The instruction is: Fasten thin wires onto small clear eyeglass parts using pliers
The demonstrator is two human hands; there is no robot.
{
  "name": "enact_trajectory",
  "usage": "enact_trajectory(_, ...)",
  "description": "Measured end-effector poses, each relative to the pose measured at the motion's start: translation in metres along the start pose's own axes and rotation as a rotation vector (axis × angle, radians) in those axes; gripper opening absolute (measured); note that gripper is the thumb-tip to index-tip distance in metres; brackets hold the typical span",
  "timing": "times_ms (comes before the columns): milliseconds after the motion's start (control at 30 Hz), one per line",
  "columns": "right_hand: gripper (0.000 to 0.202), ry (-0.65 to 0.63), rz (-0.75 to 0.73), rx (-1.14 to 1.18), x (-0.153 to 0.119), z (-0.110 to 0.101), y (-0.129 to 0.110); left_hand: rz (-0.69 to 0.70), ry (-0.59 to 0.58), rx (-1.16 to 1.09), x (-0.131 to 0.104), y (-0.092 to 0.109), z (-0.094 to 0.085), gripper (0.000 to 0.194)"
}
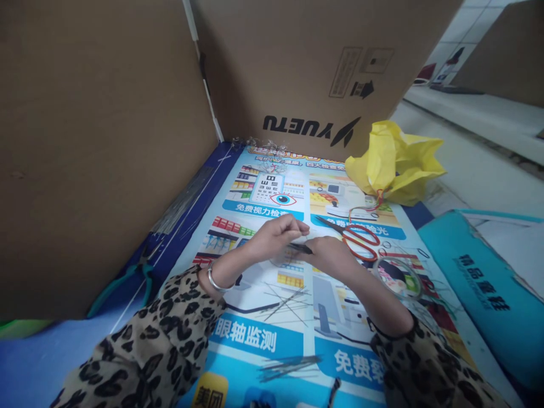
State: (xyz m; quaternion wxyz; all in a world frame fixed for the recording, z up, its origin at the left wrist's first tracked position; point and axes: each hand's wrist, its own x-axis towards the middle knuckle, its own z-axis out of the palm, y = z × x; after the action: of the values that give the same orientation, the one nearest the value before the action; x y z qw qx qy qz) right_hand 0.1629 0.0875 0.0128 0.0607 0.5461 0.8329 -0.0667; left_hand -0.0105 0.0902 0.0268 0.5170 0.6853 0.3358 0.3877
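My left hand (pixel 278 235) is closed in a pinch over the printed poster sheet (pixel 312 317), with a silver bangle on its wrist. Whatever its fingertips hold is too small to make out. Close beside it on the right, my right hand (pixel 331 253) is closed around a dark, narrow-tipped tool (pixel 300 247) that points toward the left hand. Most of that tool is hidden in the fist, so its kind does not show. Just beyond the right hand lie red-handled scissors (pixel 361 239). Thin wire pieces (pixel 284 304) lie crossed below the hands, and a bundle of them (pixel 291 367) lies nearer.
Cardboard panels (pixel 272 68) stand at the left and back. Teal-handled pliers (pixel 123 283) and more wire lengths (pixel 182 201) lie on the left. At the right are a crumpled yellow bag (pixel 395 164), a clear roll (pixel 397 277) and a turquoise box (pixel 480 294).
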Motion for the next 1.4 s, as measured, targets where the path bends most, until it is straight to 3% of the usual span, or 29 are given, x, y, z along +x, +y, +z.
enact_trajectory(200,0.026,0.057,0.029,0.073,-0.003,-0.014,0.024,-0.035,0.202,0.036,0.008,-0.011,-0.014,0.012)
enact_trajectory(367,0.032,0.277,0.079,0.507,0.000,-0.017,0.020,-0.040,0.169,0.343,0.010,-0.016,-0.011,0.010)
enact_trajectory(500,0.033,0.310,-0.011,0.723,0.004,-0.008,0.005,0.007,0.118,0.429,0.009,-0.017,-0.007,0.009)
enact_trajectory(633,0.038,0.327,-0.030,0.704,0.006,0.000,-0.002,0.006,0.088,0.425,0.009,-0.017,-0.007,0.010)
enact_trajectory(800,0.030,0.367,0.029,0.754,0.006,0.007,0.003,-0.015,0.082,0.382,0.010,-0.020,-0.016,0.009)
enact_trajectory(900,0.027,0.397,0.076,0.776,0.007,0.013,0.006,-0.051,0.127,0.526,0.012,-0.029,-0.026,0.018)
enact_trajectory(1000,0.027,0.411,0.071,0.740,0.007,0.017,0.008,-0.091,0.078,0.741,0.012,-0.038,-0.031,0.018)
enact_trajectory(1100,0.028,0.428,0.049,0.646,0.007,0.017,0.007,-0.096,0.029,0.849,0.011,-0.043,-0.028,0.013)
enact_trajectory(1400,0.030,0.437,0.033,0.505,0.006,0.017,0.003,-0.041,0.054,0.922,0.010,-0.048,-0.020,0.006)
